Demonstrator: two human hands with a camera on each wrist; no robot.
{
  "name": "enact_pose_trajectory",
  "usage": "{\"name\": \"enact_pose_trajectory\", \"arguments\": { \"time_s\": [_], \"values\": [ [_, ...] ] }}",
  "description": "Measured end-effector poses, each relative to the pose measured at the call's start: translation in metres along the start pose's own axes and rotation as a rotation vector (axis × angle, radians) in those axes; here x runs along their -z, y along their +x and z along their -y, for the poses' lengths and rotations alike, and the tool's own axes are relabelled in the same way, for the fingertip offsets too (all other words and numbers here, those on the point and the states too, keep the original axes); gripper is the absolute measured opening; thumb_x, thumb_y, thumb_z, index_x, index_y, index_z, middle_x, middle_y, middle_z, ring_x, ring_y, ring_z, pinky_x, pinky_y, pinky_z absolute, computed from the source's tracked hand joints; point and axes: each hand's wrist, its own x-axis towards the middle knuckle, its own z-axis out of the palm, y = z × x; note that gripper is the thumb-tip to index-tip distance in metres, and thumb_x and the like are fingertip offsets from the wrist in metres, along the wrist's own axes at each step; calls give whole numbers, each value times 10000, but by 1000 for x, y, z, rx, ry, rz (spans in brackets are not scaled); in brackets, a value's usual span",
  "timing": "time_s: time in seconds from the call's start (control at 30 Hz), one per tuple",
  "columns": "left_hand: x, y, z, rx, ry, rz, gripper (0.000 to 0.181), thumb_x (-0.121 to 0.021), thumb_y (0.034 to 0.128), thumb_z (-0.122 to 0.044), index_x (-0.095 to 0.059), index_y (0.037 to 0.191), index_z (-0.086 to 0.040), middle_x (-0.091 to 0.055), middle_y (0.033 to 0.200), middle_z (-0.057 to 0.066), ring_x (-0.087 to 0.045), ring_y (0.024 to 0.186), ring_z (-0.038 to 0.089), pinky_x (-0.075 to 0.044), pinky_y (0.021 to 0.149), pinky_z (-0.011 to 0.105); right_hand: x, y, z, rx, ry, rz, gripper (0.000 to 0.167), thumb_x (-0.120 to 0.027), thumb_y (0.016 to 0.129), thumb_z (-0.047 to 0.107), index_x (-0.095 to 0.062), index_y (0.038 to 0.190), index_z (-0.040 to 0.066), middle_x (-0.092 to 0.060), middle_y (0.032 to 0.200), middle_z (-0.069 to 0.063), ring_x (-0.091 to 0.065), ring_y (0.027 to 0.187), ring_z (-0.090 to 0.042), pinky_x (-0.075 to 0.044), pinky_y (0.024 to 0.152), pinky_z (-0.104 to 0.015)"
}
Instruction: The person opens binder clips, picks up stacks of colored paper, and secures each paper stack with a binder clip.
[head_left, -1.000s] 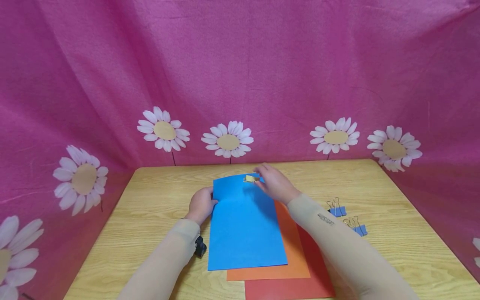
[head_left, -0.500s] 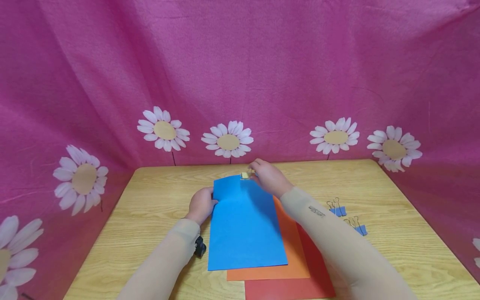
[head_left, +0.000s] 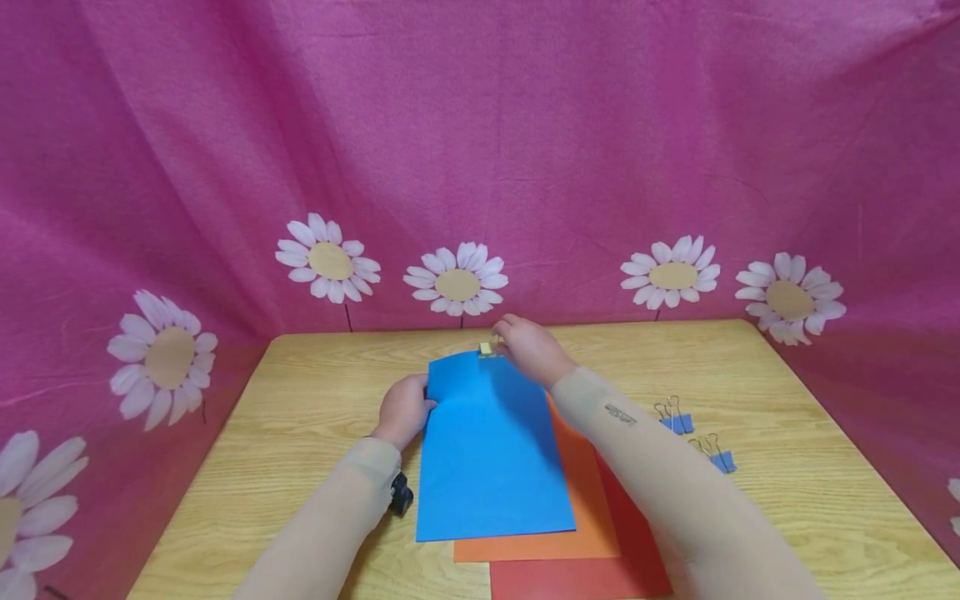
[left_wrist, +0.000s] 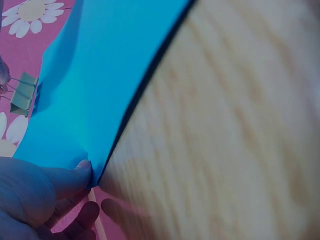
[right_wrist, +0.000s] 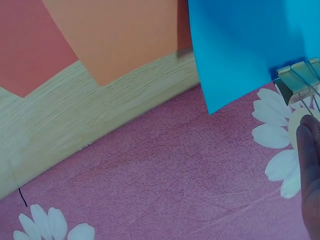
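One red sheet (head_left: 581, 579), toward the near side of the desk (head_left: 322, 400), lowest of the three in overlap. One orange sheet (head_left: 536, 547), lying partly over the red. One blue sheet (head_left: 491, 467), its far end raised above the desk and slightly bowed. Two binder clips toward the desk's right edge, unheld: nearer blue clip (head_left: 723, 462), farther blue clip (head_left: 677, 424). One left hand (head_left: 402, 408), pinching the blue sheet's left edge just below its far-left corner. One right hand (head_left: 534, 353), gripping a yellow binder clip (head_left: 486, 349) by its wire handles at the sheet's far edge, toward the far edge of the desk.

Step in hand, as judged: fitting the yellow clip to the blue sheet. The next move seems to call for seating the clip squarely, then easing off the handles while the left hand steadies the paper.

View differences: head alone shows both blue clips. Left wrist shows the thumb on top of the sheet, fingers beneath. Right wrist shows orange and red lying on the desk, apart from the lifted blue, and the clip's lip over the blue edge; whether it bites cannot be told.
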Motion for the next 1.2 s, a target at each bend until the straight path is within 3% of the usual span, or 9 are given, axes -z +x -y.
{"name": "enact_pose_trajectory", "arguments": {
  "time_s": [0.67,1.2],
  "values": [
    [-1,1,2,11,10,4,74,-687,978,-56,-700,1051,-50,-719,982,82,-660,961,254,-534,927,443,4,21,5,1,-51,64,265,-757,938,101,-705,1175,-7,-703,1136,-142,-697,1084,-289,-556,989,-378],
    [-4,4,4,30,29,1,69,-696,975,-63,-696,1043,-50,-700,947,78,-635,910,248,-532,890,427,0,24,9,16,-58,111,284,-743,950,109,-697,1206,-5,-711,1147,-142,-703,1090,-283,-559,988,-368]
  ]
}}
